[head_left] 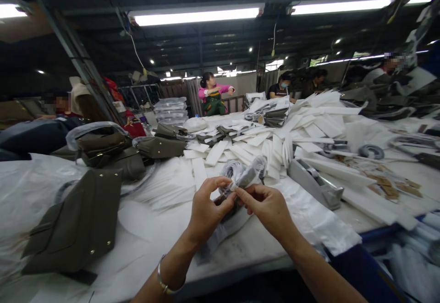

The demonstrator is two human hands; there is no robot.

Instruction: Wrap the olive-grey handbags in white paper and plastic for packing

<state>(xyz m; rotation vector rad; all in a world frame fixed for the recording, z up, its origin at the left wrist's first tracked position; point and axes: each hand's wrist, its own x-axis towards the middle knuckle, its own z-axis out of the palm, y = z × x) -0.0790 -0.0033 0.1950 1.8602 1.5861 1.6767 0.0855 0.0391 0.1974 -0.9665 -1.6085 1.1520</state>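
Bundle (plastic-wrapped) pinched by L hand & R hand; tape dispenser nr.

The strap bundle is grey under clear, whitish-glinting plastic, against plain white foam strips and an off-white tabletop with faint grey smudging. Dark olive-grey handbags carry small gold-coloured studs, while the tape dispenser is plain grey, the tags tan-brown and the bangle silver. Beyond, a bright pink top shows with a dark green apron trimmed in orange-yellow, under white tube lights.
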